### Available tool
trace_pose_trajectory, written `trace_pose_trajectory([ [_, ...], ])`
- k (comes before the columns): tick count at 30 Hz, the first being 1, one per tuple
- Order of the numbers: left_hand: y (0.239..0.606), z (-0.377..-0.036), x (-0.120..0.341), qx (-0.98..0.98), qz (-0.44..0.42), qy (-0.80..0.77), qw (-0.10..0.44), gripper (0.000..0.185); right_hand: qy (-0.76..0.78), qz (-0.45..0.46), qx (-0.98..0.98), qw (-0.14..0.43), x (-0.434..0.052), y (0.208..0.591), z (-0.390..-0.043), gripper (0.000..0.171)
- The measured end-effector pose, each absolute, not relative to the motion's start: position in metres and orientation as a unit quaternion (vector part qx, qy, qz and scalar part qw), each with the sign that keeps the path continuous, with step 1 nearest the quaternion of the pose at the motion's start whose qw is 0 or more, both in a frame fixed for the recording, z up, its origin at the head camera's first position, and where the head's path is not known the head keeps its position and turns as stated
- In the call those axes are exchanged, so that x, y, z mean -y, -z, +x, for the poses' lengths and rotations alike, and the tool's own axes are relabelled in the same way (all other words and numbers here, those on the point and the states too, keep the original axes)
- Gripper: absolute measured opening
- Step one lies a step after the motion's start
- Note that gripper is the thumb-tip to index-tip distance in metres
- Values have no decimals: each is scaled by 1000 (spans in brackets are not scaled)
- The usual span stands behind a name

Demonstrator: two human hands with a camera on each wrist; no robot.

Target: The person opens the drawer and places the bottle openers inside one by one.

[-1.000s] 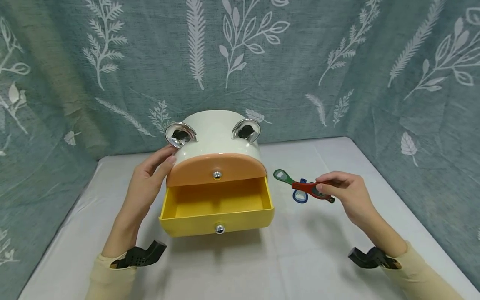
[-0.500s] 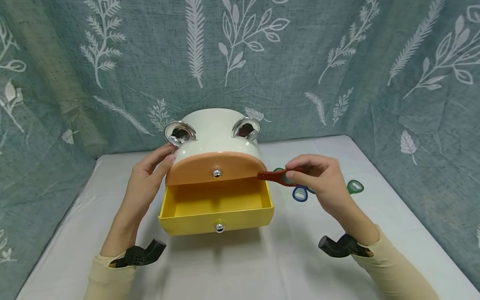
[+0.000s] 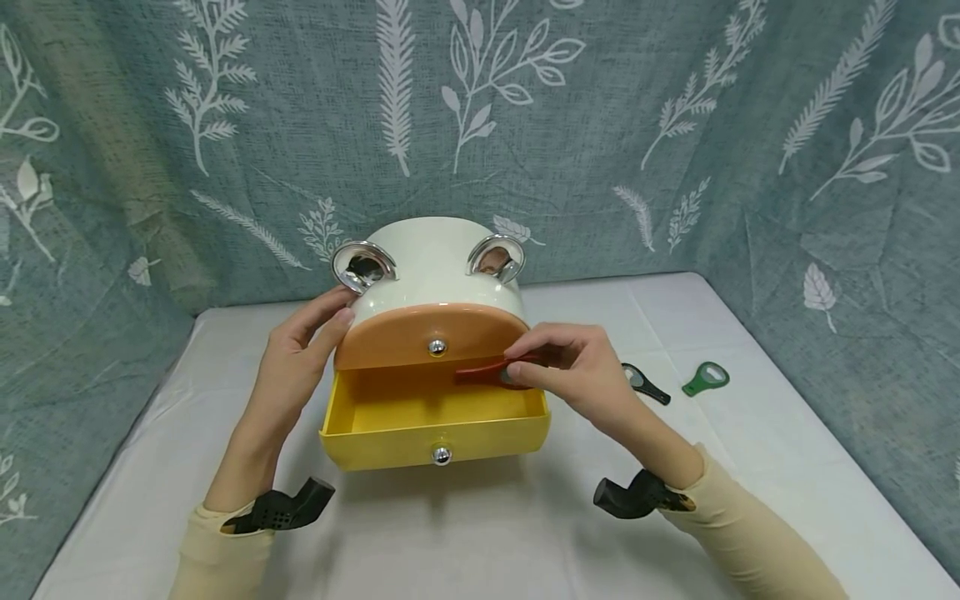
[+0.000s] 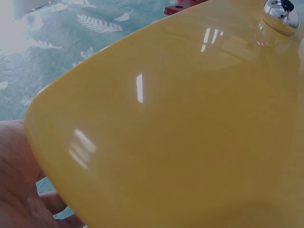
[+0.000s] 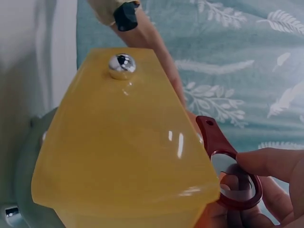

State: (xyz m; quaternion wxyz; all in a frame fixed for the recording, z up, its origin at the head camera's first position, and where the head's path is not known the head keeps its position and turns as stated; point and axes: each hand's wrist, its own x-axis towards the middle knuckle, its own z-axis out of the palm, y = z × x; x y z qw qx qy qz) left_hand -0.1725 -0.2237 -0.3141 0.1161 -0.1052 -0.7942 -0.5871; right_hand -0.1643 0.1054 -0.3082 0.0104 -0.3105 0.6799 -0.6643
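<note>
— Red bottle opener (image 3: 483,372): where is it?
— Over the open yellow drawer (image 3: 431,435), just above its right inner part, under the orange drawer front (image 3: 431,333). The right hand (image 3: 577,371) pinches its ring end between thumb and fingertips; the handle points left, into the drawer.
— Nearest first, what else do you see?
— Both cream sleeves with black wrist mounts, then the yellow drawer pulled out toward the person, its chrome knob (image 3: 441,455) in front. The left hand (image 3: 296,358) rests against the left side of the white cabinet (image 3: 435,258), fingers fairly straight, thumb up near the left chrome ear (image 3: 363,265); it grips nothing.
— And to the right?
— On the white tabletop (image 3: 525,533), a black opener (image 3: 645,383) lies beside the right hand, and a green opener (image 3: 706,378) just past it, apart from it.
— Farthest back?
— A grey-green leaf-print cloth (image 3: 600,125) behind and on both sides.
</note>
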Motion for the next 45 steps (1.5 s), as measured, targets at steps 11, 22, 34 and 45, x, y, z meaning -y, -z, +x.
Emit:
trace_pose_trajectory([
  [11, 313, -173, 222, 796, -103, 585, 115, 47, 620, -349, -700, -58, -109, 315, -170, 25],
  [22, 312, -175, 222, 799, -102, 581, 113, 48, 592, -268, -753, -100, -162, 327, -181, 15],
  [34, 312, -176, 222, 798, -101, 583, 114, 48, 595, -125, -792, -62, -232, 365, -195, 30],
  [45, 313, -173, 222, 798, -96, 585, 111, 48, 688, 20, -726, -21, -270, 388, -196, 40],
])
